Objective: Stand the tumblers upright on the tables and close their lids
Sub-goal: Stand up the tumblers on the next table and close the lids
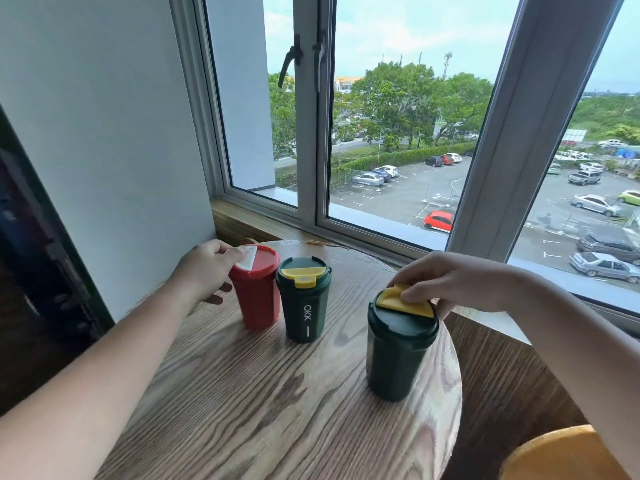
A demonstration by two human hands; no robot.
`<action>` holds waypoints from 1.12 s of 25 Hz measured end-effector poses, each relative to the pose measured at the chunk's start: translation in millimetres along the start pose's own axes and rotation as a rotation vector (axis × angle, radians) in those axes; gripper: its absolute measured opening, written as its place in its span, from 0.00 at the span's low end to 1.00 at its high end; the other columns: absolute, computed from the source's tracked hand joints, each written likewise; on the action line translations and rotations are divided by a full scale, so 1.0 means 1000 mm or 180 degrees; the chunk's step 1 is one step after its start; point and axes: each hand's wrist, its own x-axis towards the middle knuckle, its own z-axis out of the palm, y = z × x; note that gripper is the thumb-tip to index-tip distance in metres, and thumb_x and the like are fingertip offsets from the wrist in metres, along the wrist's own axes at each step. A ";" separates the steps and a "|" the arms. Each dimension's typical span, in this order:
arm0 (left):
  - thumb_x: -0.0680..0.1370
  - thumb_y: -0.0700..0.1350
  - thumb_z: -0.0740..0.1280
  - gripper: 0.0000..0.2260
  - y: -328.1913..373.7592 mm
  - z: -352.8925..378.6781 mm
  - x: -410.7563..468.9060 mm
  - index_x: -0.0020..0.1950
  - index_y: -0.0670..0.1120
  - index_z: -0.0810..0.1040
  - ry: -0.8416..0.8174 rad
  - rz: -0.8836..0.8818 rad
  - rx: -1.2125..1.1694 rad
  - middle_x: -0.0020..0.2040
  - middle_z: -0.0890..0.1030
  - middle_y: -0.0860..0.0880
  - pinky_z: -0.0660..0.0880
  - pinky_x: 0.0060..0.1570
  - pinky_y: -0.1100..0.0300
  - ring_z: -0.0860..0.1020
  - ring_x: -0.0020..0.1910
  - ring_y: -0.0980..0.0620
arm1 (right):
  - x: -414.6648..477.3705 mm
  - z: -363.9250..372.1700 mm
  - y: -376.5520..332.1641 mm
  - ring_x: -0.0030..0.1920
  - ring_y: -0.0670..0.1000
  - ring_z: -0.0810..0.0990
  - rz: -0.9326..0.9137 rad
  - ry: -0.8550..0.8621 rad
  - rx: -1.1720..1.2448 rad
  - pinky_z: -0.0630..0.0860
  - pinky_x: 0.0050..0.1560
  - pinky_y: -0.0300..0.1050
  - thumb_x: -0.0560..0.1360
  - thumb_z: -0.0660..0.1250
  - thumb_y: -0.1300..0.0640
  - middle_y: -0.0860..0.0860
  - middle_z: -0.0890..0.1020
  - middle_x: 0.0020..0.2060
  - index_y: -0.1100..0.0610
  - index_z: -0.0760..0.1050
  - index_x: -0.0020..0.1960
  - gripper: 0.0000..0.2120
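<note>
Three tumblers stand upright on a round wooden table [263, 403]. At the back left is a red tumbler [258, 299]; my left hand [204, 268] wraps its left side, thumb on its white flip lid, which is tilted up. Beside it stands a dark green tumbler [304, 306] marked OKK, its yellow lid flat and shut. Nearer, at the right edge, a second dark green tumbler [398, 355] has its yellow flip lid slightly raised under the fingers of my right hand [450, 285].
A wooden window sill [249, 223] and a large window run behind the table. A white wall stands at left. A yellow-orange chair seat [557, 455] shows at the lower right, beside a dark wood bench surface [502, 375].
</note>
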 end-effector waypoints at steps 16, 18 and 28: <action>0.79 0.52 0.69 0.09 0.003 0.009 0.002 0.48 0.48 0.85 0.0561 0.0176 0.0030 0.41 0.85 0.46 0.78 0.26 0.58 0.82 0.33 0.48 | 0.203 -0.005 -0.066 0.46 0.62 0.85 -0.0124 0.0814 -0.0135 0.86 0.47 0.63 0.80 0.70 0.62 0.61 0.81 0.48 0.63 0.84 0.60 0.10; 0.79 0.52 0.69 0.09 0.001 0.011 0.003 0.48 0.48 0.85 0.0613 0.0192 -0.0005 0.42 0.85 0.46 0.78 0.25 0.59 0.82 0.34 0.47 | 0.210 0.007 -0.069 0.41 0.58 0.83 -0.0183 0.0717 -0.0111 0.86 0.48 0.63 0.80 0.69 0.62 0.59 0.81 0.44 0.62 0.84 0.58 0.09; 0.79 0.53 0.67 0.09 -0.008 0.012 0.008 0.50 0.49 0.83 0.0509 0.0181 -0.0029 0.46 0.83 0.47 0.77 0.26 0.59 0.81 0.36 0.47 | 0.207 0.024 -0.071 0.55 0.63 0.86 -0.0208 0.0575 -0.0139 0.86 0.50 0.61 0.82 0.68 0.57 0.63 0.85 0.56 0.58 0.84 0.61 0.11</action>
